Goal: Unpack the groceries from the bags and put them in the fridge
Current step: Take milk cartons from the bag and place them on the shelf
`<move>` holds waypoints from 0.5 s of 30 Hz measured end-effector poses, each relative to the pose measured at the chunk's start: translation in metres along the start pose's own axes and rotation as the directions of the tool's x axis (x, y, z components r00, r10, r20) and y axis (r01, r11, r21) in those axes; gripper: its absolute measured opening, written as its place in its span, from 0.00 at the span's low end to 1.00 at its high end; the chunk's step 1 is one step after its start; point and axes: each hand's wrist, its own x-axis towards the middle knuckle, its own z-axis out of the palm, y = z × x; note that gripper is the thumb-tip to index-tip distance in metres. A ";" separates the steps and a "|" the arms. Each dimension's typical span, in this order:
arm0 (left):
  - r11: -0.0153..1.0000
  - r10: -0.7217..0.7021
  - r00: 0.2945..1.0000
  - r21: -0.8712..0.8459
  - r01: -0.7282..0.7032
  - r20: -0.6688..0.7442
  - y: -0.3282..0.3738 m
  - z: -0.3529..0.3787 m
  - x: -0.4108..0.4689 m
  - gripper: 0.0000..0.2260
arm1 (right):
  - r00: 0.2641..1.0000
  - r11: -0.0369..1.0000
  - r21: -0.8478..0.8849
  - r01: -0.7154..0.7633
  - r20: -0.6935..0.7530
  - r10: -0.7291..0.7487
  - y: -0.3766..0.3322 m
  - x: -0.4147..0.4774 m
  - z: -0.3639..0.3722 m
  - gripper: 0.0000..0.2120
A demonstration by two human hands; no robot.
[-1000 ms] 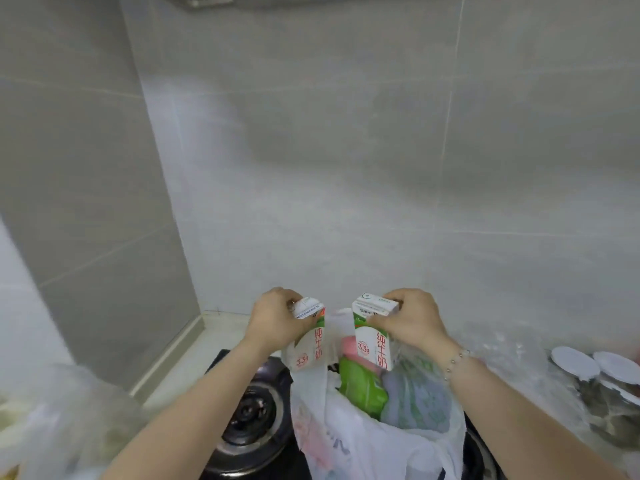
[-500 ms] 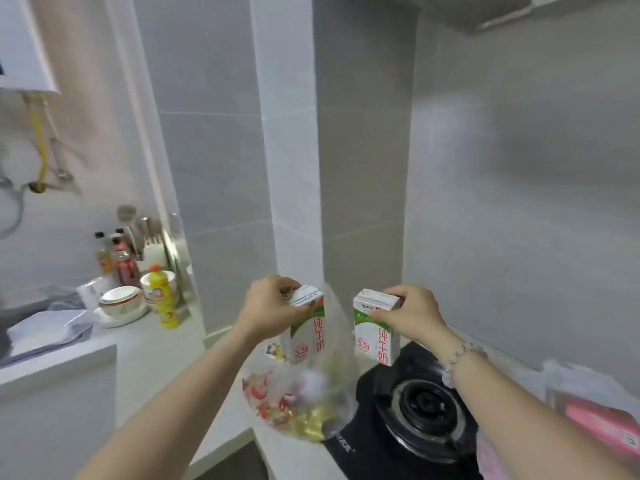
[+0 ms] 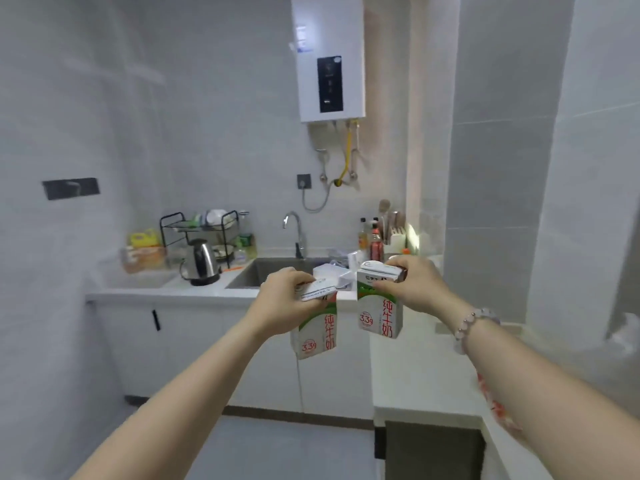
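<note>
Two hands: apart, a milk carton in each
Left hand point(image 3: 289, 297): curled over the top of the left milk carton point(image 3: 313, 336)
Right hand point(image 3: 412, 285): gripping the right milk carton point(image 3: 379, 315) by its top, cartons just beside each other
Past the hands: sink point(image 3: 247, 277) and kettle point(image 3: 201, 263) now, stove and white bag swung out of view
Fridge: not in sight, probably mid-turn toward it

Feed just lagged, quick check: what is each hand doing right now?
Left hand: closed, holding the first milk carton by its top.
Right hand: closed, holding the second milk carton by its top.
</note>
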 end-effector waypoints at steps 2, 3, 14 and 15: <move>0.998 -0.047 0.998 0.047 0.048 -0.037 -0.025 -0.042 -0.027 0.13 | 0.991 0.995 0.029 0.096 0.087 -0.098 -0.043 0.001 0.035 0.10; 0.994 -0.074 0.995 0.070 0.079 -0.062 -0.035 -0.063 -0.042 0.13 | 0.980 0.988 0.054 0.145 0.132 -0.151 -0.065 0.001 0.052 0.10; 0.781 -0.428 0.742 0.202 0.591 -0.517 -0.079 -0.245 -0.245 0.12 | 0.633 0.720 0.408 0.561 0.349 -0.691 -0.290 -0.052 0.193 0.09; 0.739 -0.453 0.696 0.202 0.643 -0.557 -0.075 -0.257 -0.264 0.13 | 0.596 0.691 0.447 0.567 0.357 -0.720 -0.307 -0.061 0.202 0.09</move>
